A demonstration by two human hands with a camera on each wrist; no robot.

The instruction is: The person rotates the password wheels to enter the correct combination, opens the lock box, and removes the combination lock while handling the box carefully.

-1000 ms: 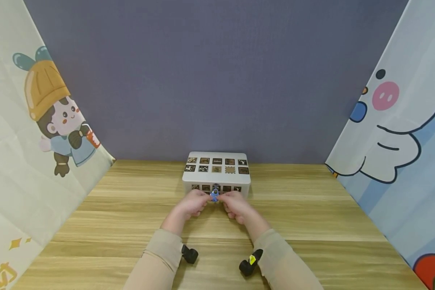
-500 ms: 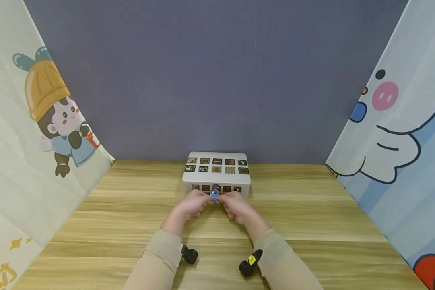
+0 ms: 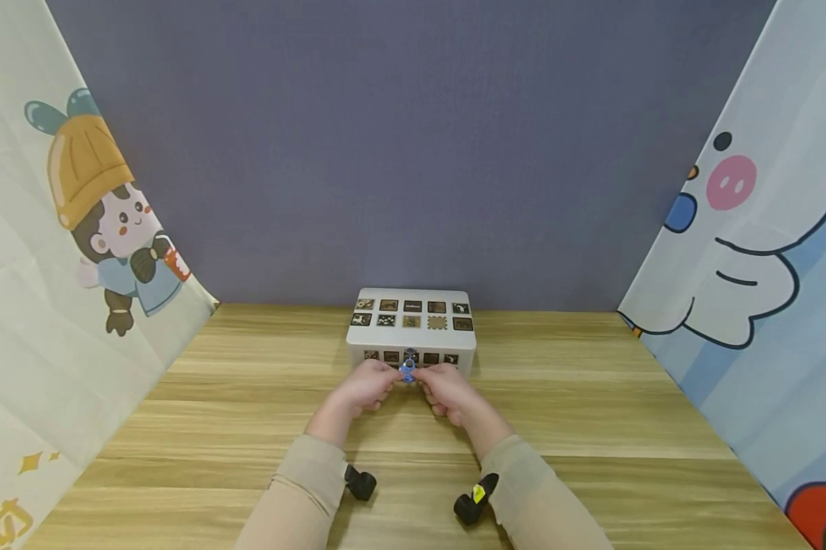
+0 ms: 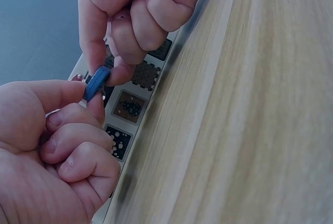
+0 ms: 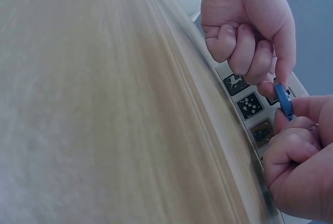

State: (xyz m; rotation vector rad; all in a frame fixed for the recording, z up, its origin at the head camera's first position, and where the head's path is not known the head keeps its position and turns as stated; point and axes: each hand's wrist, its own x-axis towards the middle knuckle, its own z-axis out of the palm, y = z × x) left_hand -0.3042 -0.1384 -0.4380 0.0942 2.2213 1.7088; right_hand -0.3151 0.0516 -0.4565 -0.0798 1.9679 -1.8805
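A small blue padlock (image 3: 408, 370) hangs at the front latch of a white lidded box (image 3: 410, 340) decorated with dark square pictures. My left hand (image 3: 370, 382) pinches the padlock's left side between thumb and index finger. From the right, my right hand (image 3: 448, 388) pinches its other side in the same way. In the left wrist view the padlock (image 4: 97, 82) is seen edge-on between both hands' fingertips, close before the box front. Both hands' other fingers are curled into the palms. The box lid is down, and the hands hide part of the front.
The box stands at the back of a wood-grain table (image 3: 557, 397), near a grey-blue partition (image 3: 413, 153). Printed cartoon curtains hang on the left (image 3: 21, 267) and right (image 3: 791, 305). A black wrist camera (image 3: 361, 483) sticks out from the left sleeve, another (image 3: 473, 504) from the right.
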